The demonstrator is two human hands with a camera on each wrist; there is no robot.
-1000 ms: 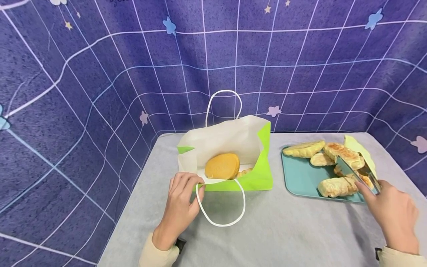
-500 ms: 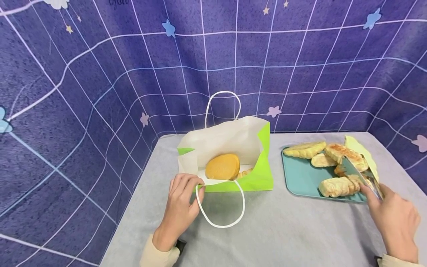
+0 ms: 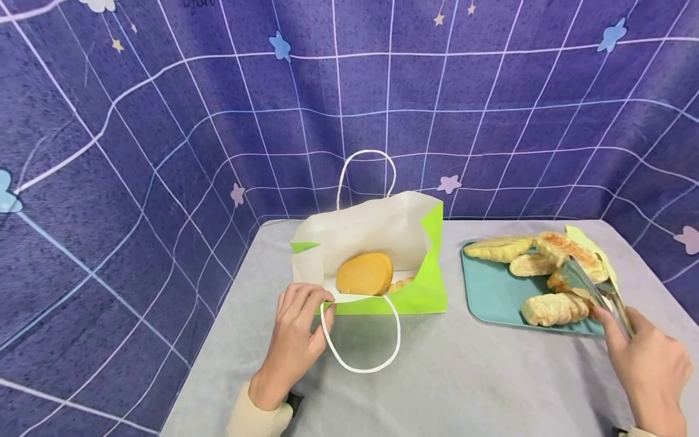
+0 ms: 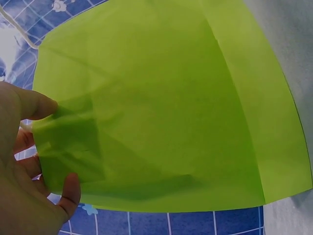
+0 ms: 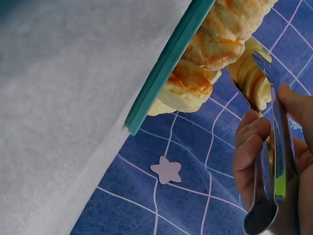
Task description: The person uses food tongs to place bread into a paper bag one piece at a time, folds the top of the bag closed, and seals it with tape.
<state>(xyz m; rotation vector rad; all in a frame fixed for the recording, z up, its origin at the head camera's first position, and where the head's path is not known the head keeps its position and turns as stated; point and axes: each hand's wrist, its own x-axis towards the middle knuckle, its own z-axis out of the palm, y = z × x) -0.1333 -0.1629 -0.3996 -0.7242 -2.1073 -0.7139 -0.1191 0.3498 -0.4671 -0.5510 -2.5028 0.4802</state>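
In the head view my left hand [image 3: 295, 334] pinches the front rim of a green paper bag [image 3: 431, 285], near its left corner. The bag gapes, showing its white inside, an orange oval bread [image 3: 364, 274] and part of a second piece. The left wrist view shows thumb and fingers on either side of the bag's edge [image 4: 161, 98]. My right hand [image 3: 650, 370] grips metal tongs [image 3: 611, 306] over the right side of a teal tray [image 3: 488, 297]. The tong ends reach among the breads. In the right wrist view a swirled yellow bread [image 5: 257, 78] shows between the tong arms.
Several breads lie on the tray: a long yellow one [image 3: 499, 247], a browned roll [image 3: 568, 250] and a pale roll [image 3: 554, 308] at the front. White cord handles [image 3: 363, 370] loop from the bag. A purple starry cloth [image 3: 349, 121] rises behind the grey table [image 3: 437, 376].
My right hand has shifted slightly right and towards me, and the gap between the tong arms has narrowed. My left hand and the bag stay in place.
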